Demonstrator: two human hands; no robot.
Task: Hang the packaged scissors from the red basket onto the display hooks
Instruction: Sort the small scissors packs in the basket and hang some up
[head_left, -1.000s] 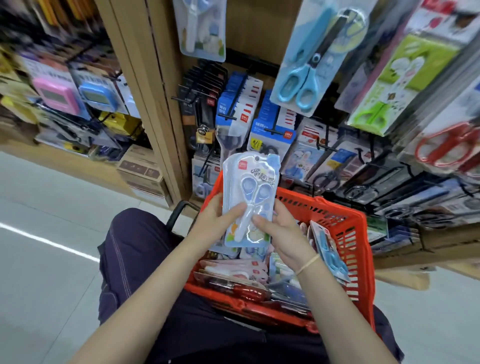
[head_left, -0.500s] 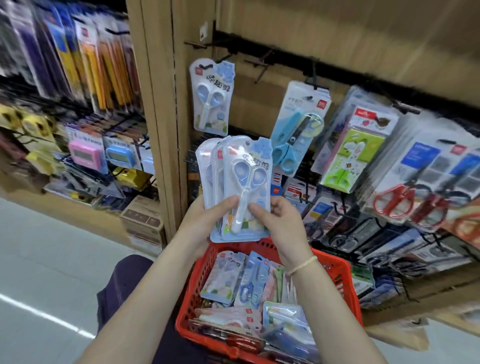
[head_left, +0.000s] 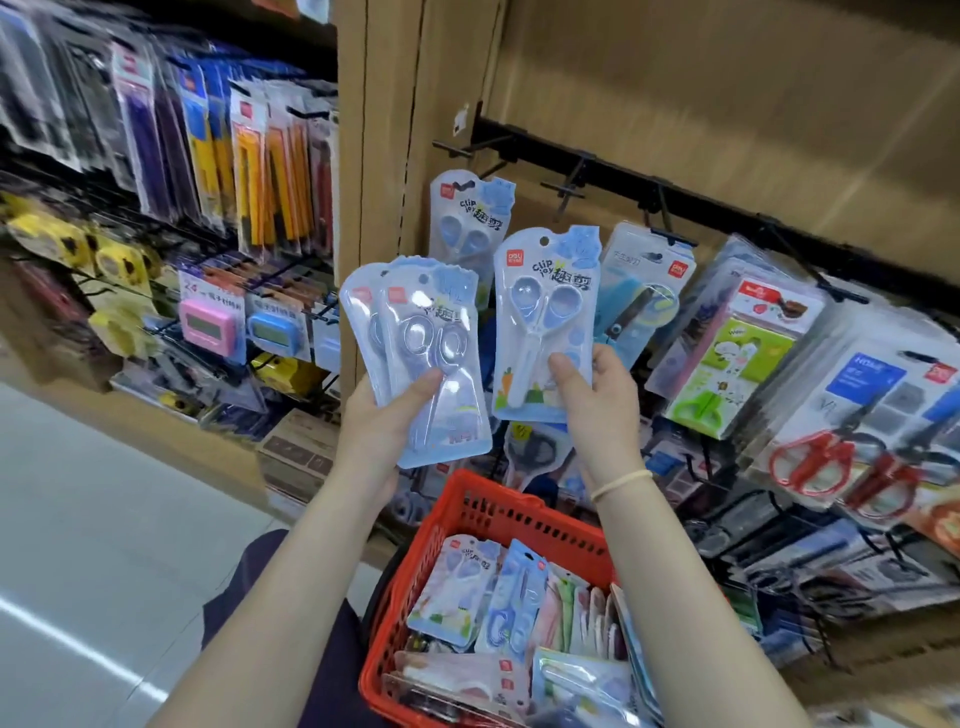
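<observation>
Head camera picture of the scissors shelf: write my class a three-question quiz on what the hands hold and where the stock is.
1. True or false: the right hand holds one blue scissors pack.
2. What does the left hand hold?
A. two overlapping packs
B. a pink timer
C. nothing
3. Fill in: a matching hung pack shows on the display behind the held packs, and more stock lies in the red ____.

Key
1. True; thumb across its lower front.
2. A; the overlapping packs are fanned, thumb on top.
3. basket
</observation>
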